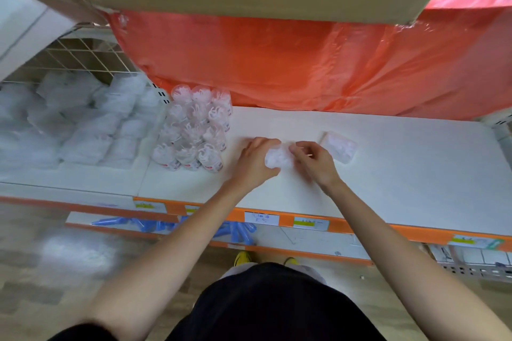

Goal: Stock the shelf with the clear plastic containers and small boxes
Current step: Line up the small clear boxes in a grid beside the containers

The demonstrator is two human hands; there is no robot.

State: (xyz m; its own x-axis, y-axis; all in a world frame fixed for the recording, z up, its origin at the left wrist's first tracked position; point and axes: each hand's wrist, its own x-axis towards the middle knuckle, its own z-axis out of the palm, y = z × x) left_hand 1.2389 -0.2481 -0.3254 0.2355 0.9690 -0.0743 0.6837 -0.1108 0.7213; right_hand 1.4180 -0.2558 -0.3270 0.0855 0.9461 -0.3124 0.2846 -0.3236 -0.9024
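so both hands, left hand (256, 160) & right hand (314, 159), pinch one clear container (277, 157) at frame centre; prob light, thin, crushable, slick — hold by sides.

We wear a black top (263, 302) filling 6 o'clock, with a short black sleeve (83, 333) at 7 o'clock. Forearms (177, 238) are bare, as are the left hand (256, 163) and right hand (315, 163). Pale grey legwear (235, 271) shows just past the top's hem, yellow shoes (243, 257) beyond it.
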